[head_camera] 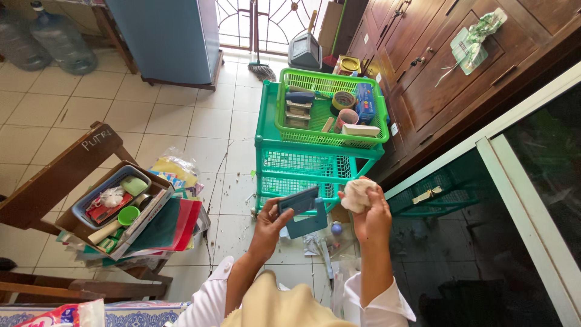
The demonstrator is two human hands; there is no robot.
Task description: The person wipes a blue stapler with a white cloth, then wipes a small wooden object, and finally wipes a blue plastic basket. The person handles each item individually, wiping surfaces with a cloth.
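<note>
While left hand grips blue box, right hand clutches rag

Basket on rack, behind hands.

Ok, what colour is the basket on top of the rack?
Bright green, lighter than the rack; the basket shows best in the head view.

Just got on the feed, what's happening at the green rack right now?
A person stands over a green plastic rack on the tiled floor. Their left hand holds a flat blue-grey object, and their right hand grips a crumpled whitish cloth beside it. The rack's top basket holds tape rolls and small boxes. To the left, a wooden chair carries a box of odds and ends.
</note>
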